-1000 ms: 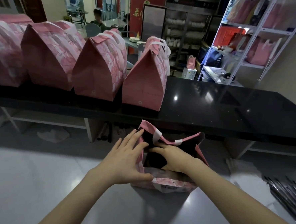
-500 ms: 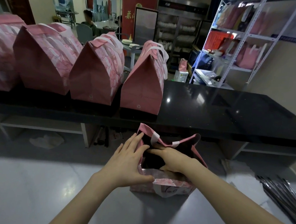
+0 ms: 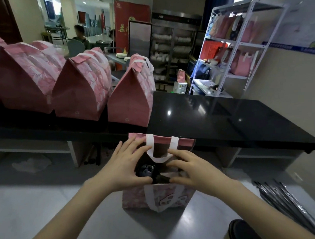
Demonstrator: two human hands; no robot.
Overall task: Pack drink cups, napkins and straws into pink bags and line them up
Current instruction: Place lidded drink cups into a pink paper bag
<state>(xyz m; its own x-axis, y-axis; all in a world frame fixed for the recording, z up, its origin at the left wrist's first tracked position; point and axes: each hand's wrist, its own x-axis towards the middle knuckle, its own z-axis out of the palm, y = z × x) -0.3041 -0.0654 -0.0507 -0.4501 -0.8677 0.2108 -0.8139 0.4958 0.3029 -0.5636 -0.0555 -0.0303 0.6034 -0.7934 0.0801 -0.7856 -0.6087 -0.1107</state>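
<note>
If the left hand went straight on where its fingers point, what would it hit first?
The left hand would probably meet the pink bag at its far rim, by the white handle; black counter lies beyond.

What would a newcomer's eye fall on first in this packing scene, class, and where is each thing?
First, the open pink fabric bag with white handles at centre front, the left hand and right hand touching its mouth over a dark round lid inside. Next, the row of closed pink bags lined along the left of the glossy black counter behind.
</note>
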